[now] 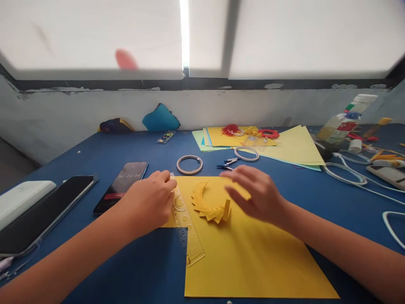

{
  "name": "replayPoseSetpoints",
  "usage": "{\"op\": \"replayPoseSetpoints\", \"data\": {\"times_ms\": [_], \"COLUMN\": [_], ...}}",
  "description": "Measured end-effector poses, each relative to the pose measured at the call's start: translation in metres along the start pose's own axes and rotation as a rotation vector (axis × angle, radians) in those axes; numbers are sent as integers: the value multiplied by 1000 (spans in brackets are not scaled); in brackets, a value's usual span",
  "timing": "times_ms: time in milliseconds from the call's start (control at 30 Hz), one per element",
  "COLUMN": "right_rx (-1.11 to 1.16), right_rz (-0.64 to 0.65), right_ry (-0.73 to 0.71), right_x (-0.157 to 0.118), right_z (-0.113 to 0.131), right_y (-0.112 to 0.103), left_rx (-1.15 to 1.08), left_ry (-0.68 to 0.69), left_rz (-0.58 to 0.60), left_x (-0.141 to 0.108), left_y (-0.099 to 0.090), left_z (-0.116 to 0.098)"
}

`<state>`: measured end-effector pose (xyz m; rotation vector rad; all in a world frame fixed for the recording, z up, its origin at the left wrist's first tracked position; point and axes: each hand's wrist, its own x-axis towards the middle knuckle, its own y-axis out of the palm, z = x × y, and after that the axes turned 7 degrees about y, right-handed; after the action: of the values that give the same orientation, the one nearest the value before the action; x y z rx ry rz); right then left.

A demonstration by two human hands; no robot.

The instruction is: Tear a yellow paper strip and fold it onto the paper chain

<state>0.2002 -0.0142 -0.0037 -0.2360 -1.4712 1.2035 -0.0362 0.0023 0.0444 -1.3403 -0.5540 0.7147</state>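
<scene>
A large yellow sheet (pixel 253 261) lies on the blue table, its upper left part cut to a step. On it rests a curved chain of folded yellow paper pieces (pixel 207 209), open at the upper right. A clear plastic ruler (pixel 190 236) slants along the sheet's left edge. My left hand (pixel 155 198) has its fingers closed at the ruler's upper end; what the fingertips hold is hidden. Over the sheet, right of the folded chain, my right hand (pixel 253 190) is held with fingers apart and nothing in it.
Behind the sheet are two tape rolls (pixel 190 165) (pixel 247 154) and a compass (pixel 228 164). Phones (pixel 122 185) lie at the left, near a white power bank (pixel 23 200). Colored papers (pixel 294 147) are at the back; a glue bottle (pixel 338 126) and white cables (pixel 344 173) lie right.
</scene>
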Motion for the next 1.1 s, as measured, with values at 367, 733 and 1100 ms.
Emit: {"op": "replayPoseSetpoints", "data": {"times_ms": [367,733,1100], "right_rx": [-156,-249,-515], "right_rz": [141,130,133], "right_ry": [-180,-64,174], "right_x": [-4,1,11], "right_z": [-7,-27,-87], "right_y": [12,16,13], "left_rx": [-395,-285,-181], "left_ry": [117,89,35], "left_rz": [113,90,138], "left_x": [-16,-7,-8], "left_y": [4,12,8], "left_z": [3,11,-16]}}
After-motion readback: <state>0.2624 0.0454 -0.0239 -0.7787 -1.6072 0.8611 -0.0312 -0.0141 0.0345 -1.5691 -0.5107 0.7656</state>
